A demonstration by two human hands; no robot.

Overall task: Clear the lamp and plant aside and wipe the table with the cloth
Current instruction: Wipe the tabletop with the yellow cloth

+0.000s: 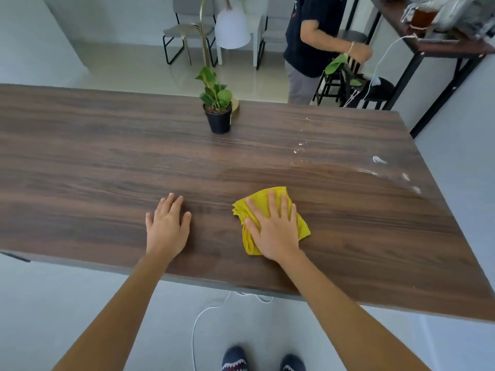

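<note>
Hands first, in the head view. Your right hand (273, 228) lies flat with its fingers spread on the yellow cloth (301, 227). It presses down on the cloth and does not grip it. The cloth is bunched and folded, and it sticks out past your fingertips, past your thumb and past the outer edge of your palm. Your left hand (168, 226) lies flat and open on the bare brown worktop (93, 162). It holds nothing. It is off to the left of your right hand, with a gap of bare wood between them.

Far ahead of both hands, near the far edge of the worktop, stands the plant (217, 100) in a small black pot. It stands upright. Right behind the pot you can see a bit of the gold base of the lamp (232, 28). Its thin gold stem goes up, and its white shade hangs above the plant.

Ahead of your right hand and off to its right, there are shiny wet spots (380, 163) on the wood.

Past the far right corner of the worktop a second person (316, 36) stands by a black stool.

Below your arms, on the pale floor, you can see your two dark slippers (235, 358) and a white cable (203, 317).
</note>
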